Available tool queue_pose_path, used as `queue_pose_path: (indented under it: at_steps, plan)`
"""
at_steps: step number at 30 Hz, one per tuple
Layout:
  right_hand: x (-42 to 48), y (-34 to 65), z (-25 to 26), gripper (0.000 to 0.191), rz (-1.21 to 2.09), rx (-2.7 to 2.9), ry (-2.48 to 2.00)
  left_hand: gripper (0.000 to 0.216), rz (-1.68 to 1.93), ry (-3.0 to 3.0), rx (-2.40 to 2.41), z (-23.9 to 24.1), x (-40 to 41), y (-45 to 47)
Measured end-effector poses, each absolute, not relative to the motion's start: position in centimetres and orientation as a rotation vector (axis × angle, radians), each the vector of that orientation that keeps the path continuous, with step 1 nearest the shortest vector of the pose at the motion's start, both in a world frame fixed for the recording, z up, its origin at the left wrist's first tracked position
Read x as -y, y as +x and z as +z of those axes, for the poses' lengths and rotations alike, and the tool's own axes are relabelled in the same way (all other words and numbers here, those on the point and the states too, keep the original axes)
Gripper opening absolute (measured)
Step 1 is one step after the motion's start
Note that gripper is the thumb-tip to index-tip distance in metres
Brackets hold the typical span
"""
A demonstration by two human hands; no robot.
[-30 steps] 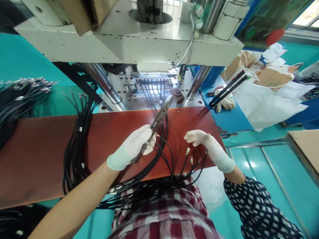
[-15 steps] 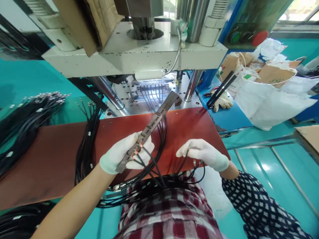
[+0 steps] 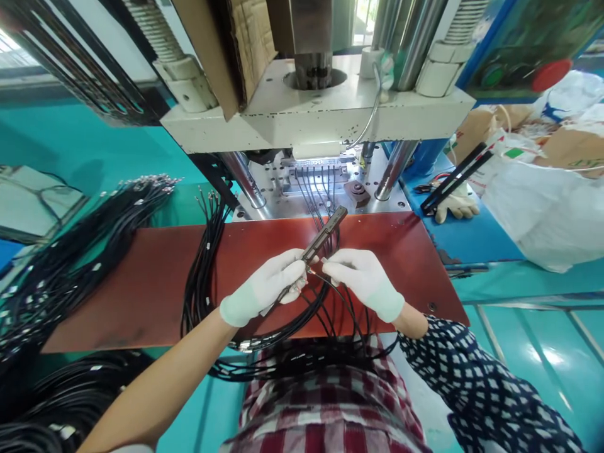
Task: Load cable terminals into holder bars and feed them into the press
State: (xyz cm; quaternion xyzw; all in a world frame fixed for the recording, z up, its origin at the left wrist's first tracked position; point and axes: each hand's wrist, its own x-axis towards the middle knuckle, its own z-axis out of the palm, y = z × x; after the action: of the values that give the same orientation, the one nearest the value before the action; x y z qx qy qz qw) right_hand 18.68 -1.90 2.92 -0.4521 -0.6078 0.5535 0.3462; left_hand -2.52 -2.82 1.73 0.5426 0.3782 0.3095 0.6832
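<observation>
My left hand (image 3: 271, 281), in a white glove, is closed around a long slotted metal bar (image 3: 327, 233). The bar slants up and away from me over the red-brown board. Close beside it, my right hand (image 3: 361, 280), also gloved, pinches the end of a thin black cable (image 3: 350, 303) against the bar's slotted side. Whether that plug sits inside a slot is hidden by the fingers. More black cables (image 3: 302, 360) hang below the hands and lie across my lap.
A press with a metal bed (image 3: 283, 204) stands ahead, cables running from a fixture (image 3: 321, 173) in it. Cable bundles (image 3: 202, 264) lie left on the red-brown board (image 3: 401, 258). A metal block (image 3: 357, 193) sits on the bed. At right are a glove (image 3: 457, 206) and white bags (image 3: 542, 207).
My right hand has moved left to the bar with a cable end. The bar has been turned and lowered slightly. The view has shifted left, showing more cables there.
</observation>
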Motion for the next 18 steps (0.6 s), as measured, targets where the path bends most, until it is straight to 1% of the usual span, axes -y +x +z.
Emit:
queue_pose_path:
  at_steps: [4,7,10,14,16,18]
  plan:
    - [1.2,18.0,2.3,0.027,1.466,1.585,-1.158,0.055,0.692,1.272,-0.807,1.7,2.7,-2.7]
    - [1.0,17.9,2.4,0.026,1.547,1.560,-1.177,0.061,0.662,1.321,-0.808,1.7,2.6,-2.8]
    - [0.9,18.0,2.3,0.026,1.596,1.562,-1.196,0.061,0.591,1.507,-0.917,2.1,2.7,-2.8]
    - [1.2,17.8,1.6,0.029,1.538,1.552,-1.165,0.059,0.585,1.766,-1.109,2.3,2.9,-2.3]
    - [1.4,17.6,1.5,0.029,1.511,1.541,-1.177,0.058,0.617,1.756,-1.103,2.0,2.8,-2.0]
    - [1.3,17.6,1.5,0.029,1.525,1.575,-1.192,0.059,0.640,1.618,-1.007,1.4,2.7,-1.9]
